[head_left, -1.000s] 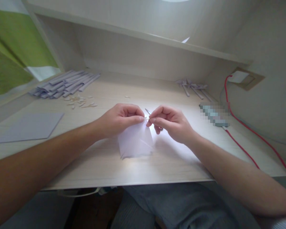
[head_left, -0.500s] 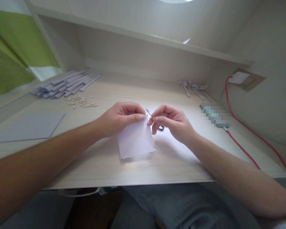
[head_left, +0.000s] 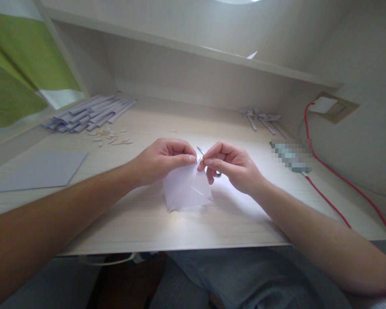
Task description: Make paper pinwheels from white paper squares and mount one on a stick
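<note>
My left hand is closed, thumb and index finger pinching the top corner of a white paper square, which hangs down with creases and cut-looking edges. Facing it, my right hand pinches a thin pale stick at that same corner; the fingertips of both hands almost meet. What the stick is exactly cannot be made out. Behind the right fingers lie scissors, mostly hidden, with a blade tip and part of a handle loop showing.
Rolled paper tubes are stacked at the back left, with small pale slivers in front. Flat white paper lies at left. Paper pinwheels on tubes rest at the back right, near a blurred phone-like device with a red cable.
The paper square has swung slightly to the right and up below my left fingers. My right fingertips have shifted slightly at the corner, covering more of the scissors' loop.
</note>
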The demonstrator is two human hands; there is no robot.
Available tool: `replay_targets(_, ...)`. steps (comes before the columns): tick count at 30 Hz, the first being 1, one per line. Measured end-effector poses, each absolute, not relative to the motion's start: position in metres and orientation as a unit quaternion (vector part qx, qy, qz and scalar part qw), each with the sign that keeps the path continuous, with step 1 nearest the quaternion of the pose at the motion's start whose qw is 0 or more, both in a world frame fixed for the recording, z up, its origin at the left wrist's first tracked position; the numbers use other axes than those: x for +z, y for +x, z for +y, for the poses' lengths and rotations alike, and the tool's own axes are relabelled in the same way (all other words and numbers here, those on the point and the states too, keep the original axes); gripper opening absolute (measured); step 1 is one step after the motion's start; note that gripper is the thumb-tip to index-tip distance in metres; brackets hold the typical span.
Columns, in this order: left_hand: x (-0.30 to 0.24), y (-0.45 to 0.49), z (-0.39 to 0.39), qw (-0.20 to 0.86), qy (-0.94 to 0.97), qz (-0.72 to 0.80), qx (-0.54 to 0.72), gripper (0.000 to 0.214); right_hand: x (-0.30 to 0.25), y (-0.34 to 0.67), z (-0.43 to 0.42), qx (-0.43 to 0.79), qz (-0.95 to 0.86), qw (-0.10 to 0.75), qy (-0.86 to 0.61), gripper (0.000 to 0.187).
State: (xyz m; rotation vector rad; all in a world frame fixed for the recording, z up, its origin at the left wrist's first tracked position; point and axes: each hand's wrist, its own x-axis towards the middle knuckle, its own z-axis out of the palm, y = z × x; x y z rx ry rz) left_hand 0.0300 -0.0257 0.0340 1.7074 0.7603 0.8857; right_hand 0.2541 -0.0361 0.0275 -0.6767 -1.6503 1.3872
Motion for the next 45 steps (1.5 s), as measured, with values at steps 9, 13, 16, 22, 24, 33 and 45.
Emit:
replay_targets(9, 0.032, 0.027, -0.024, 0.506, 0.720, 0.312, 0.357, 0.017, 0.027, 0.255, -0.036, 0.561, -0.654, 0.421, -0.282, 0.020)
replay_targets(13, 0.031, 0.026, -0.024, 0.501, 0.727, 0.310, 0.353, 0.018, 0.027, 0.254, -0.036, 0.565, -0.653, 0.414, -0.289, 0.019)
replay_targets(16, 0.030, 0.025, -0.024, 0.492, 0.735, 0.316, 0.344, 0.019, 0.027, 0.254, -0.036, 0.567, -0.653, 0.407, -0.294, 0.018)
replay_targets(22, 0.028, 0.023, -0.024, 0.484, 0.746, 0.321, 0.327, 0.021, 0.026, 0.254, -0.035, 0.569, -0.650, 0.397, -0.310, 0.015)
replay_targets(24, 0.029, 0.023, -0.024, 0.476, 0.750, 0.324, 0.325, 0.022, 0.025, 0.254, -0.034, 0.572, -0.649, 0.393, -0.311, 0.016)
replay_targets(33, 0.035, 0.026, -0.028, 0.305, 0.825, 0.352, 0.321, 0.022, 0.021, 0.254, -0.032, 0.588, -0.643, 0.367, -0.325, 0.016)
replay_targets(45, 0.034, 0.028, -0.029, 0.294, 0.825, 0.360, 0.320, 0.019, 0.017, 0.256, -0.027, 0.618, -0.630, 0.339, -0.326, 0.018)
